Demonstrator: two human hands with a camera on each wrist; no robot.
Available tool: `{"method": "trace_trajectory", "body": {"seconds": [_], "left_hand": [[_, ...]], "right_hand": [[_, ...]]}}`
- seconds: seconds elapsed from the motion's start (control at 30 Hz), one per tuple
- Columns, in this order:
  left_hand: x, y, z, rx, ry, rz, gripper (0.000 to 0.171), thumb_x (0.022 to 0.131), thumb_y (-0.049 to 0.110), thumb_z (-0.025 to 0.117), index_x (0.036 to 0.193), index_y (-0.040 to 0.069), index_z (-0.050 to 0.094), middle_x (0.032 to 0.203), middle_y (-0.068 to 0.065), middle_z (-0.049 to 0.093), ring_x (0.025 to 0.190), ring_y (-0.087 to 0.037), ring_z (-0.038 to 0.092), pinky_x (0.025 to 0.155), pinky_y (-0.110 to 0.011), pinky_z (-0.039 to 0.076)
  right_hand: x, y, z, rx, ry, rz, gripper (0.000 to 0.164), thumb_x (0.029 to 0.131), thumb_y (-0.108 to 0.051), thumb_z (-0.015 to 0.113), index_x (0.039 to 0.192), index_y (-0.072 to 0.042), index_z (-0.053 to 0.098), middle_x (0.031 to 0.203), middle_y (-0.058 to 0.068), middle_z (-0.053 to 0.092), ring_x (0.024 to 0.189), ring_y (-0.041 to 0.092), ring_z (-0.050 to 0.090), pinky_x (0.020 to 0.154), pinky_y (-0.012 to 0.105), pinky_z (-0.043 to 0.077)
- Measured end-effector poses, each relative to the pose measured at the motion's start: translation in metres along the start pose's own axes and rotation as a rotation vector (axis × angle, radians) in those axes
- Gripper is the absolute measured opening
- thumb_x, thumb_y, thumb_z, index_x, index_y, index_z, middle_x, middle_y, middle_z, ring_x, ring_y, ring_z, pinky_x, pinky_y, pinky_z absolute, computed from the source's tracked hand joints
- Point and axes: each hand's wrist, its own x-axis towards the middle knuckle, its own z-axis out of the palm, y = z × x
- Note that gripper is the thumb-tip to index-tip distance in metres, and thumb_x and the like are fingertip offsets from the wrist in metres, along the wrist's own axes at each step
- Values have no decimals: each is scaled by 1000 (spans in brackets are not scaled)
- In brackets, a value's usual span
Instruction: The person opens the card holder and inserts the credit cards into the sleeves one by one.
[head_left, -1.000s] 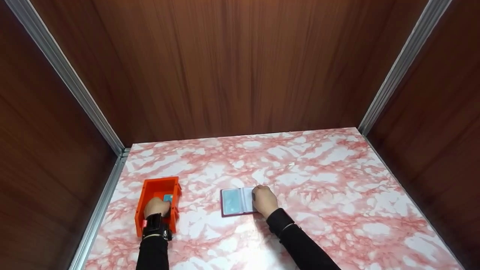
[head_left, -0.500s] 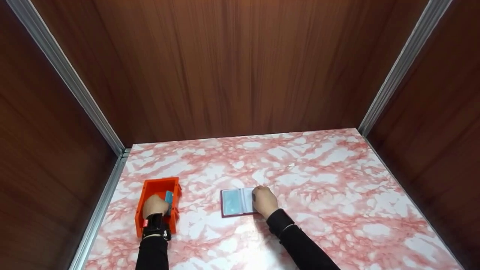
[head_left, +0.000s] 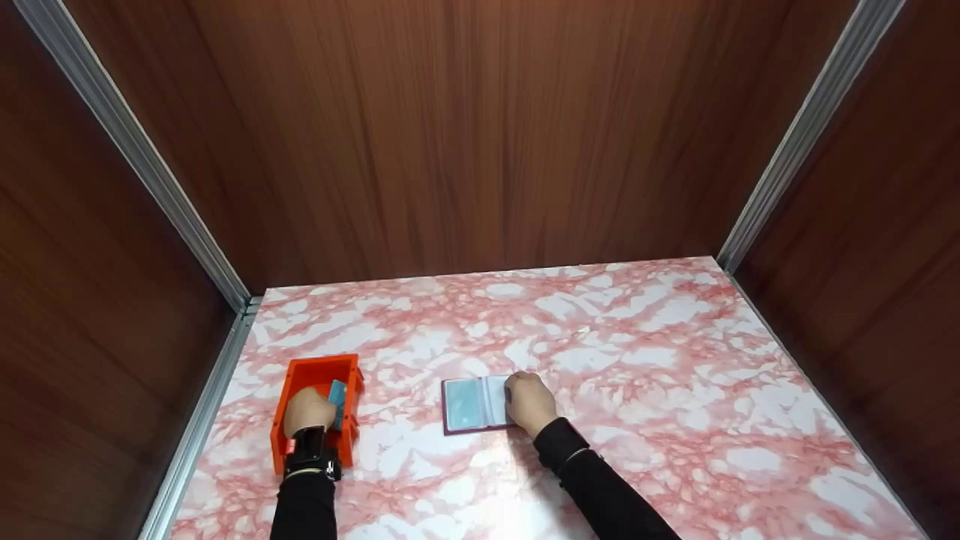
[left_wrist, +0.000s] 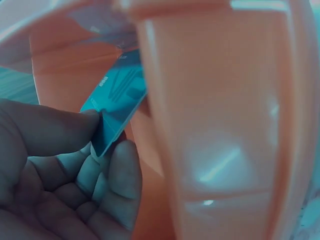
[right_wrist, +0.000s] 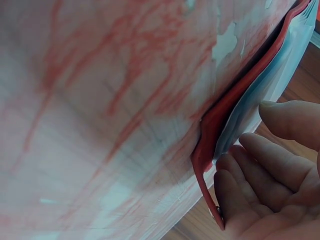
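Observation:
My left hand [head_left: 309, 411] is inside an orange plastic bin [head_left: 321, 367] at the left. Its thumb and fingers pinch a blue card [left_wrist: 117, 97], tilted up beside the bin's wall; the left wrist view shows print on it. Near the middle of the table lies an open red card holder [right_wrist: 250, 85] with clear plastic sleeves [head_left: 465, 403]. My right hand [head_left: 529, 403] holds its right side down with bent fingers, thumb and fingertips on the sleeves. A narrow red flap [right_wrist: 204, 192] sticks out beside the little finger. The hand hides most of the right page from above.
The table [head_left: 645, 420] has a pink-and-white marbled top. Brown wood-grain panels [head_left: 480, 150] wall it at the back and both sides, with metal posts [head_left: 165, 187] in the corners.
My left hand has drawn the blue card up from lying low in the bin to a tilted, raised position. My right hand and the card holder have stayed put.

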Motion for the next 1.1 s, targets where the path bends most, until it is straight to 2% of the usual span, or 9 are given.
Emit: {"method": "trace_trajectory", "body": {"seconds": [0.17, 0.3, 0.43, 0.5, 0.67, 0.9, 1.1], "left_hand": [[2, 0, 1, 11, 34, -16, 10, 85, 7, 55, 80, 1, 62, 89, -20, 64, 84, -36, 61, 77, -49, 50], [2, 1, -1, -4, 72, -2, 12, 85, 5, 54, 73, 4, 57, 80, -16, 61, 79, -35, 61, 70, -49, 49], [0, 1, -3, -22, 97, 20, 20, 84, 4, 54, 65, 9, 51, 69, -11, 55, 69, -31, 57, 61, -42, 44], [-1, 1, -4, -24, 106, 34, 19, 83, 3, 54, 65, 9, 52, 68, -10, 56, 68, -30, 56, 60, -40, 43], [-2, 2, -8, -8, 109, 63, 9, 82, 3, 55, 77, 3, 62, 79, -14, 63, 78, -35, 60, 69, -47, 47], [-2, 6, -15, -9, 83, 68, 8, 83, 2, 54, 84, 1, 63, 88, -17, 65, 84, -37, 61, 74, -51, 48], [-6, 10, -22, -34, 128, 108, 12, 84, 1, 52, 87, -3, 63, 89, -19, 65, 87, -40, 60, 77, -51, 47]], "right_hand": [[0, -1, 0, 2, -3, 7, 10, 71, 1, 72, 71, -3, 63, 79, 13, 62, 79, 37, 62, 69, 44, 53], [0, -1, 0, -5, 8, -3, 10, 71, 2, 73, 71, -3, 64, 79, 13, 63, 78, 37, 62, 70, 44, 53], [1, 0, 0, 0, 10, -11, 9, 70, 2, 71, 70, -3, 64, 79, 13, 63, 77, 37, 62, 70, 44, 53], [1, -1, 0, 6, 7, -9, 9, 70, 2, 71, 71, -2, 64, 79, 14, 64, 77, 37, 62, 70, 44, 53], [0, -2, 0, 4, 1, 6, 9, 71, 3, 73, 74, -2, 66, 81, 13, 64, 79, 37, 62, 68, 44, 54], [1, 0, 2, -9, 2, 7, 9, 70, 2, 74, 75, -2, 67, 83, 13, 65, 80, 36, 62, 69, 43, 54], [0, 0, 3, 0, -9, 11, 9, 71, 2, 73, 76, -2, 67, 83, 13, 65, 79, 36, 62, 68, 44, 54]]}}
